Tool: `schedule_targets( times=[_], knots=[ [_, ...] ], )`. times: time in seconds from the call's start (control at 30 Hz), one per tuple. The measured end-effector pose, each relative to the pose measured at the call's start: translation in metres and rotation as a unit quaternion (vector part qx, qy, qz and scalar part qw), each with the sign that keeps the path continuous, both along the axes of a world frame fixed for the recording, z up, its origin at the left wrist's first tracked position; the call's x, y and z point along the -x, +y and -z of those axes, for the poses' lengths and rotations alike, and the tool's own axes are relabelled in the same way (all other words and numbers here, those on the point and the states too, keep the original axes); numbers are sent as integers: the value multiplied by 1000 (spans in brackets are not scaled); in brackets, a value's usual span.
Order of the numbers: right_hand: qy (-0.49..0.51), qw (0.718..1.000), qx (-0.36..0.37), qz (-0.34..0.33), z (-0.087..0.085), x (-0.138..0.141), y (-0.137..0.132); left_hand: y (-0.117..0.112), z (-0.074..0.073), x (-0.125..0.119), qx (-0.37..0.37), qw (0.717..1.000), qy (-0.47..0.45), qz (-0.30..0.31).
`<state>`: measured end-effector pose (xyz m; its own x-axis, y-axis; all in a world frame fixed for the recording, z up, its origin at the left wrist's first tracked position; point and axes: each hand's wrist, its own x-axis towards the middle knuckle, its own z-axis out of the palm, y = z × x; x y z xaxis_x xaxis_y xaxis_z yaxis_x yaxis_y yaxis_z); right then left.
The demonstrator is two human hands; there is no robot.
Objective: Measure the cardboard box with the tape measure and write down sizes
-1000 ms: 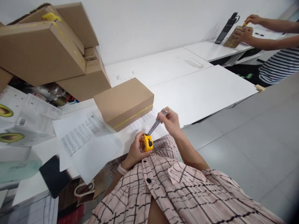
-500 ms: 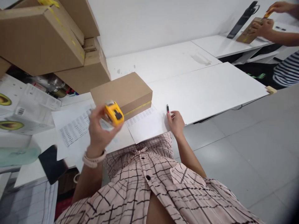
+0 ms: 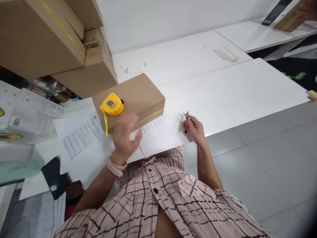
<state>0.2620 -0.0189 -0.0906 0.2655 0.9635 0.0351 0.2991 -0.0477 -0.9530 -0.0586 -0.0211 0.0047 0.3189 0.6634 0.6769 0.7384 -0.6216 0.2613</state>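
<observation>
A yellow tape measure (image 3: 112, 104) lies on the top left part of a closed cardboard box (image 3: 138, 92), its yellow strap hanging over the box edge. My left hand (image 3: 125, 137), blurred by motion, is in front of the box with nothing in it and its fingers apart. Between the fingers of my right hand (image 3: 196, 128) is a red and black pen (image 3: 186, 122), near the table's front edge. A printed sheet (image 3: 158, 132) lies partly under the box. More printed paper (image 3: 81, 138) is spread to the left.
Large cardboard boxes (image 3: 37, 39) are stacked at the left, above white boxes with avocado pictures (image 3: 17, 122). A dark flat object (image 3: 55, 177) and a pale green bottle (image 3: 22, 168) lie at lower left. Another person's hand (image 3: 308, 11) holds a box (image 3: 288, 19) at far right.
My left hand has let go of the tape measure, which now rests on the box. The pen in my right hand has turned more upright. The view has shifted.
</observation>
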Motion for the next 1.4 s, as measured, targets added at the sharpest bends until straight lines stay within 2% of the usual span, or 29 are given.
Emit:
schedule_targets(
  times=[0.07,0.13,0.2,0.27,0.33,0.37,0.47,0.57,0.67,0.73,0.87,1.07,1.4],
  knots=[
    [125,991,-29,-29,-5,1,-3,-17,29,-33,105,988,52,104],
    [173,983,-48,-40,-12,7,-3,-24,58,-62,204,958,134,153],
    [172,983,-61,-21,-17,15,-2,-24,80,-80,258,930,198,170],
    [131,989,-70,7,-22,23,-1,-22,91,-82,271,916,235,177],
    [82,995,-65,1,-25,30,-1,-22,93,-69,268,909,253,192],
    [73,996,-55,-23,-26,33,-3,-23,92,-60,267,906,257,205],
    [119,985,1,-127,-27,43,-7,-29,86,-29,272,896,253,245],
    [169,965,64,-193,-21,57,-10,-35,85,-17,275,898,227,258],
    [137,974,78,-163,-12,71,-7,-39,92,-29,273,908,217,231],
    [104,984,62,-128,-8,79,-4,-41,99,-44,270,914,226,200],
    [89,990,39,-104,-4,86,3,-43,107,-63,262,921,235,167],
    [11,999,17,-43,0,88,15,-42,108,-62,250,925,232,166],
    [-55,997,23,-50,0,93,15,-43,112,-62,266,924,214,171]
  ],
)
